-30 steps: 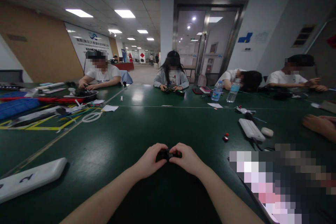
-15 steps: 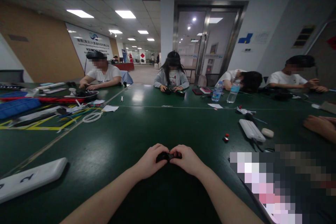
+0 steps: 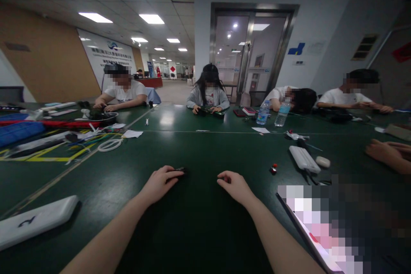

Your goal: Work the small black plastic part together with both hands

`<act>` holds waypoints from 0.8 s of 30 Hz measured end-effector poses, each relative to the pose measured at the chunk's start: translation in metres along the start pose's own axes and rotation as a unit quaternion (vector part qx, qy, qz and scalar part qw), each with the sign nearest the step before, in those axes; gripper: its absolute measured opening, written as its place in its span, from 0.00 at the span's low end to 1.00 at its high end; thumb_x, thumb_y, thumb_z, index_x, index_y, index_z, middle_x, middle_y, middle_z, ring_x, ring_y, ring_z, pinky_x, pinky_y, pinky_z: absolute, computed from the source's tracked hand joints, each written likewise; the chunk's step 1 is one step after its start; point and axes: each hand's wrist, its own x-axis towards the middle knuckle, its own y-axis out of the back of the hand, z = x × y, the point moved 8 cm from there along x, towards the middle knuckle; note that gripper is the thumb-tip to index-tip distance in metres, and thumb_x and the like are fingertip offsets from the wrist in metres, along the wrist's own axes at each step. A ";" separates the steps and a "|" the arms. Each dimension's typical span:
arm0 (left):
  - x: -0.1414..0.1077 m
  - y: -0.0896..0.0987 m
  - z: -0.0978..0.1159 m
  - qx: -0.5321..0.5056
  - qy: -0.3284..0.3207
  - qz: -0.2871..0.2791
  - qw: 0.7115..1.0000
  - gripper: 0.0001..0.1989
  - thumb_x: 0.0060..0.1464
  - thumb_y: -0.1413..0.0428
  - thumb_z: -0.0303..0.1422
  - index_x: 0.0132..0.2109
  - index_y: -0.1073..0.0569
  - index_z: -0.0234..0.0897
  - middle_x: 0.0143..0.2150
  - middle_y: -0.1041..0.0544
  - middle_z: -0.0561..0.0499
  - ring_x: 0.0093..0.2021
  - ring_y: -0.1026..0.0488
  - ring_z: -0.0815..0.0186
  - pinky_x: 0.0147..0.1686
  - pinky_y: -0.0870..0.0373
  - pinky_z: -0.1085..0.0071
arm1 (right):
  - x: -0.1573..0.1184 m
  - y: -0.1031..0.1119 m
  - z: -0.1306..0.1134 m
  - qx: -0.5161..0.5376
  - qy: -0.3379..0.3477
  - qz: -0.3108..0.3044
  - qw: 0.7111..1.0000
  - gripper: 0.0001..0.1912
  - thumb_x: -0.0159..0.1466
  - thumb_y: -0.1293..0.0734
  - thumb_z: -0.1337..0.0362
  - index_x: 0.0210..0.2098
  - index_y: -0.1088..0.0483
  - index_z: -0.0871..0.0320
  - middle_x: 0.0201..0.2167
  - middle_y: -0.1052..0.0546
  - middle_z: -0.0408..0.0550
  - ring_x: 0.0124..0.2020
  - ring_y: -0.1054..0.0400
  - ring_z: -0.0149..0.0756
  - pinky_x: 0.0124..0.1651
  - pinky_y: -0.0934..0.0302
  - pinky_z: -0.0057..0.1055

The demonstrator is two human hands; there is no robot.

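My left hand (image 3: 163, 183) lies low over the green tabletop, left of centre. A small dark object (image 3: 180, 169) shows at its fingertips, mostly covered by the fingers; its kind cannot be made out. Across a gap, my right hand (image 3: 236, 186) hovers with fingers loosely curled and the thumb slightly apart from the index finger. Nothing shows between them.
A white power strip-like case (image 3: 41, 218) lies at the left. Right of my hands are a red-and-black small item (image 3: 273, 168), a white power bank (image 3: 303, 158), and a lit screen (image 3: 308, 222). Bottles (image 3: 282, 113) stand farther back; several people sit around the table.
My hands were together on a small black object and have now parted. The left hand moved left and forward with the dark object at its fingertips; the right moved slightly right and came away.
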 end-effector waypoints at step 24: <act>-0.082 0.070 -0.163 0.007 0.529 0.190 0.827 0.25 0.55 0.57 0.44 0.59 0.36 0.46 0.57 0.37 0.39 0.57 0.42 0.41 0.48 0.41 0.46 | 0.005 0.014 0.019 0.019 -0.040 0.019 0.999 0.14 0.61 0.39 0.62 0.45 0.30 0.57 0.39 0.27 0.47 0.38 0.32 0.35 0.41 0.38 0.32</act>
